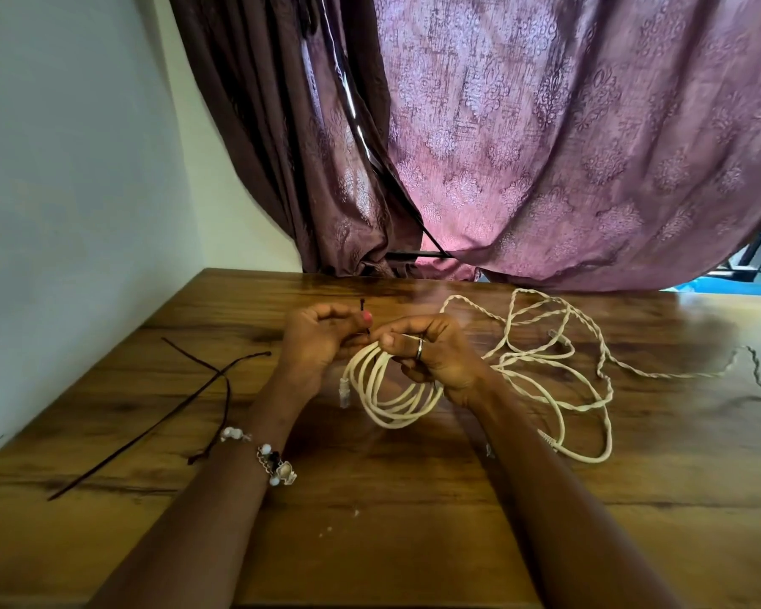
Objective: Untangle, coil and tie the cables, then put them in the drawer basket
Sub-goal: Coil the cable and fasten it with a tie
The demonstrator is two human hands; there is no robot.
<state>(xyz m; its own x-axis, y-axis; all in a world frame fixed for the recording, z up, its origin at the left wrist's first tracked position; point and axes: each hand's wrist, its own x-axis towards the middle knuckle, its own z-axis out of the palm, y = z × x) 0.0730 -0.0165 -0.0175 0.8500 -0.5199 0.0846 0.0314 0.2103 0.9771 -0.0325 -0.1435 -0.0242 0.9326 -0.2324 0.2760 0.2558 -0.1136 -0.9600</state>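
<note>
A: What are the hands doing?

B: Both meet over the wooden table (pixel 370 498). The right hand (pixel 431 358) is closed around the top of a coiled white cable (pixel 392 397), with the loops hanging under it and resting on the table. A ring sits on one finger.

A: And the other one?

B: The left hand (pixel 317 340) is clenched, pinching a thin dark tie (pixel 364 316) just beside the top of the coil. One end of the tie sticks up past the fingers. A beaded bracelet (pixel 275 465) is on that wrist.

A: Is the coil's plug visible?

B: Yes, a clear plug (pixel 345 391) hangs at the coil's left edge.

A: Anything else near the coil?

B: To its right lies a loose, twisted tangle of white cable (pixel 563 358), touching the table and trailing off toward the right edge. Left of the coil, well apart, two more dark ties (pixel 181 402) lie crossed on the wood.

A: Behind the coil?

B: A purple patterned curtain (pixel 567 147) hangs down to the table's far edge.
</note>
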